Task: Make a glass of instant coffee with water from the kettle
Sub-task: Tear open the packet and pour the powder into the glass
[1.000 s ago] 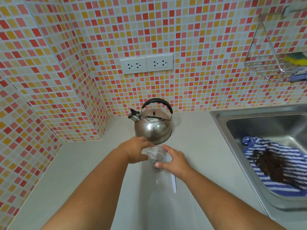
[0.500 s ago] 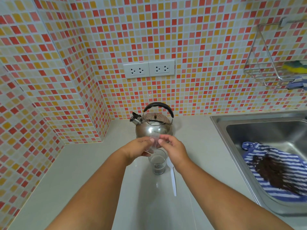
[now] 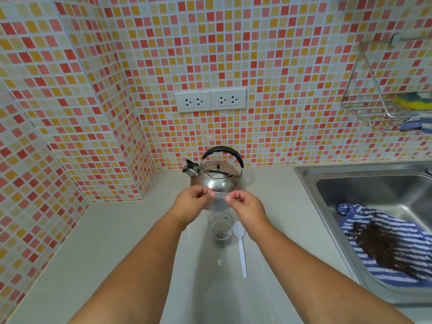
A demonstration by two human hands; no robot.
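Note:
A clear glass [image 3: 221,230] stands on the counter with a dark layer at its bottom. Directly above it my left hand [image 3: 192,203] and my right hand [image 3: 245,208] each pinch one side of a small clear plastic packet [image 3: 219,201], held open end down over the glass. A white plastic spoon [image 3: 240,249] lies on the counter just right of the glass. The steel kettle [image 3: 214,175] with a black handle stands behind my hands, its spout pointing left.
A steel sink [image 3: 332,183] fills the right side, holding a blue-striped cloth [image 3: 385,244] with a dark stain. A wire rack [image 3: 383,94] with sponges hangs on the tiled wall above it. Two wall sockets [image 3: 210,100] sit above the kettle. The tiled corner juts out at left.
Both hands rose from around the glass rim, lifting the clear packet above the glass. A dark layer now shows in the glass.

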